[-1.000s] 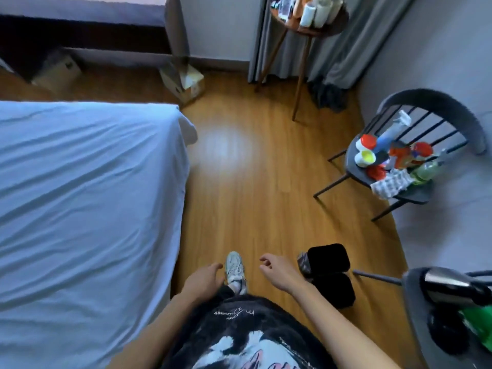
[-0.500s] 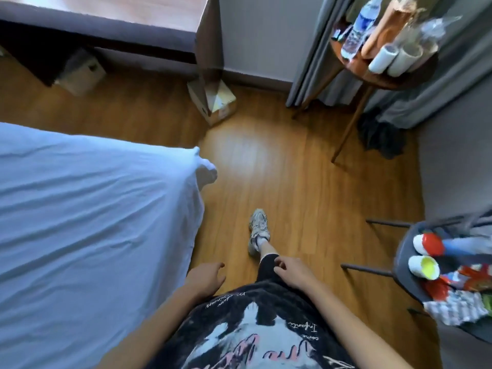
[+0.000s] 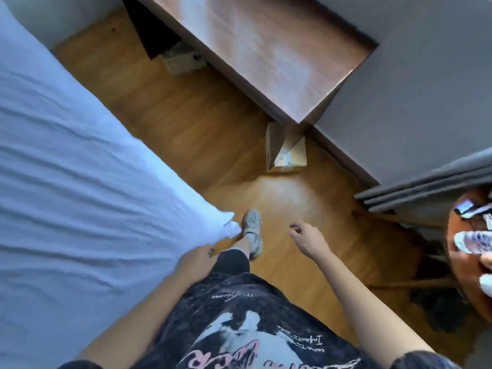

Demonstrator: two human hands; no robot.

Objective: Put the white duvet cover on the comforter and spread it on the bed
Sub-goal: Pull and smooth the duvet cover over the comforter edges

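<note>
Left of my empty hands, I see the white-covered bed, its corner just beyond my left hand, fingers loosely curled. Bare wood floor lies between the hands and ahead. My right hand hangs relaxed; farther right stands a round table.

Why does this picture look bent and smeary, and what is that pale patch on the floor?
Head view: the wide lens bows straight edges such as the desk; motion blur smears the round side table at right; the pale patch is window glare on the wooden floor; the white bedding takes a bluish cast.
</note>
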